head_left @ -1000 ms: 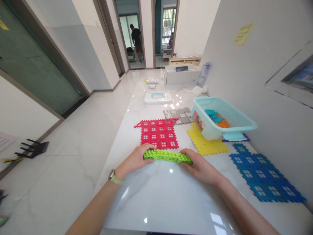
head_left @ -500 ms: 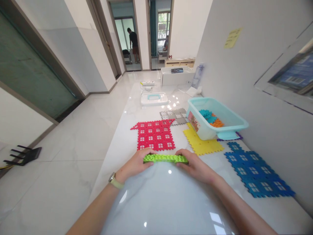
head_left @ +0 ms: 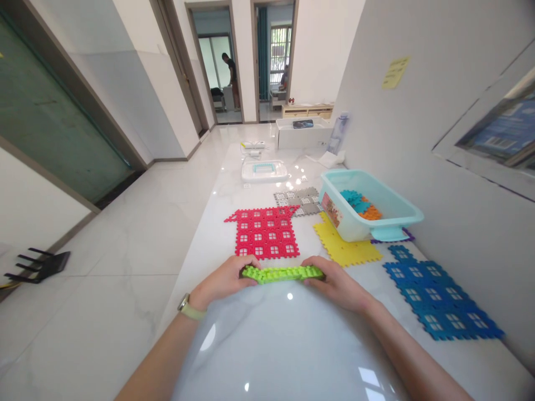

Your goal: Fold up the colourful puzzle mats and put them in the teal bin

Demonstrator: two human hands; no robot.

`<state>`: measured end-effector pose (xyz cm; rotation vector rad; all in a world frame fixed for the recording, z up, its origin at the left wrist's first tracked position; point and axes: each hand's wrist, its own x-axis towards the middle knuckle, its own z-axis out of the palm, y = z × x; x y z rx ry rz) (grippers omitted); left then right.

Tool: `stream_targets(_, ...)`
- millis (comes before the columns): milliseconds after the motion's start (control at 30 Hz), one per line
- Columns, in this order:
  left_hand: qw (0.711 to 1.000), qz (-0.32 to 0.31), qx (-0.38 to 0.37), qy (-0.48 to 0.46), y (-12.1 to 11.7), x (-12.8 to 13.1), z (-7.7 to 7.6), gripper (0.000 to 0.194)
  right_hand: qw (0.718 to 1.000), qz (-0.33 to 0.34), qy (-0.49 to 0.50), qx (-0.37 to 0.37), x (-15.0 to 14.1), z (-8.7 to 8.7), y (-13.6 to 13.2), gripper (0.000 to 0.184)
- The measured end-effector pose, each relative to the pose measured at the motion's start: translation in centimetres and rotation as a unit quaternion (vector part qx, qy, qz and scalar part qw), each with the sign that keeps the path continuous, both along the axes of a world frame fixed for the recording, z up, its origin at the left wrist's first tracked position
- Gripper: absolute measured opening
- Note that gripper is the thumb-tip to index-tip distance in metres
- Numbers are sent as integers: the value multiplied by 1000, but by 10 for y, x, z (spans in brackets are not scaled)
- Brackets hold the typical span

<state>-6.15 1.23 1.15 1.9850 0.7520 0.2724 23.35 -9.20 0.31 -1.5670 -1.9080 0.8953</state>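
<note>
A bright green strip of interlocking plastic tiles sits low over the white glossy table. My left hand, with a watch on its wrist, grips the strip's left end. My right hand grips its right end. Both hands have their fingers curled round the tiles. Just beyond the strip lies a red sheet of joined window tiles.
A yellow tile sheet, a grey one and a blue one lie flat on the table. A teal tub holds teal and orange tiles. Farther off are a white lid and a white box. A person stands in a far doorway.
The green strip has dropped slightly and sags a little in the middle; both hands stay on its ends. The camera view has shifted a bit.
</note>
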Motion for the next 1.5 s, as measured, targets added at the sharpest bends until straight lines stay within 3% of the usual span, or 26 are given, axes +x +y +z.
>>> stream_targets(233, 987, -94, -122, -34, -2, 0, 0, 22, 999, 29, 31, -6, 0, 3, 2, 12)
stream_targets(467, 972, -122, -198, -5, 6, -15, 11, 27, 997, 47, 55, -8, -2, 7, 1, 12)
stream_targets(567, 985, -95, -145, -8, 7, -14, 8, 22, 998, 40, 52, -10, -2, 7, 0, 12)
stream_targets(700, 1000, -20, -1, 20, 2, -8, 2, 29, 999, 24, 30, -12, -2, 5, -2, 18)
stream_targets(867, 994, 25, 106, 27, -5, 2, 7, 28, 1000, 0, 18, -5, -5, 5, -2, 17)
stream_targets(967, 984, 90, 153, 30, -11, 10, 8, 22, 1000, -16, 17, 10, -9, 4, -1, 16)
stream_targets(1167, 949, 205, 217, 95, -22, 23, 1, 17, 1000, -17, 13, 19, -16, 0, -2, 14)
stream_targets(1367, 954, 217, 190, 87, -17, 17, 4, 16, 998, -58, 4, 27, -12, 1, -1, 13)
stream_targets(1500, 953, 246, 170, 54, -6, 9, 3, 12, 1000, -26, 10, 15, -6, 4, -2, 14)
